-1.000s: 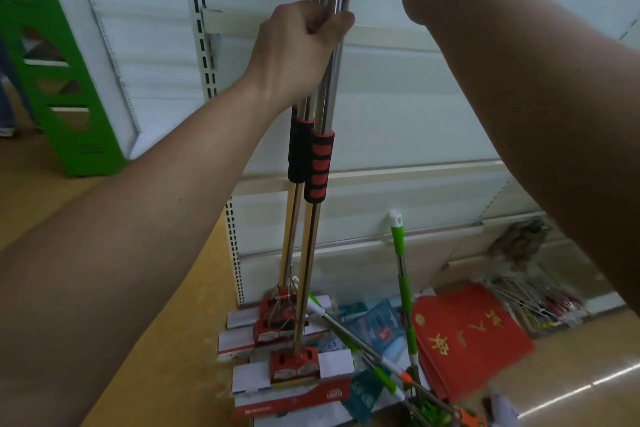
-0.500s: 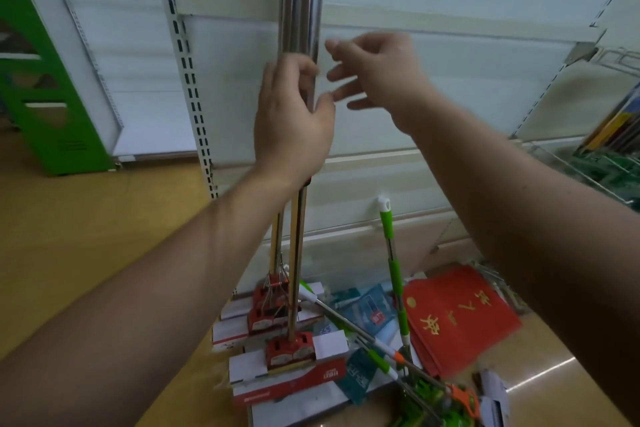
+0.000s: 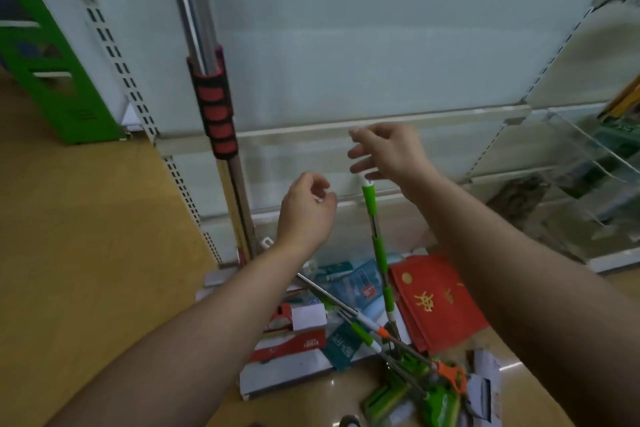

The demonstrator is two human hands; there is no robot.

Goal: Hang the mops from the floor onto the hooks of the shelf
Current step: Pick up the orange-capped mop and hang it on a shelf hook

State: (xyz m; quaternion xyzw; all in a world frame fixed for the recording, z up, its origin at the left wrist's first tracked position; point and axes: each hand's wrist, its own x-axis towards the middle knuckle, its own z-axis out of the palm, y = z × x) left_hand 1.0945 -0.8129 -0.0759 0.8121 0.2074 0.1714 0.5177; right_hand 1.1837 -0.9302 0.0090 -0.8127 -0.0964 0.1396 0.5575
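- Count first: we see two steel-handled mops (image 3: 202, 21) standing tight together at the left against the white shelf (image 3: 381, 45). The front one wears a red-and-black foam sleeve (image 3: 216, 114), and their tops run out of view.
- One green-handled mop (image 3: 379, 250) stands upright, leaning at the shelf, with a white cap on top.
- One more, a slanted mop (image 3: 362, 332), lies across the clutter on the floor (image 3: 86, 253). Blur keeps us from counting any others down there.
- One red bag (image 3: 440, 302) with gold characters lies just beside the foot of the green handle.
- Two grips are out front. The right grip (image 3: 388, 152) hovers directly above the green mop's cap, so near that we can't tell whether it touches.
- The left grip (image 3: 304, 215) hangs between the steel pair and the green handle, apart from both.
- Right grip: fingers spread and relaxed, holding nothing.
- Left grip: fingers loosely curled, nothing in them.
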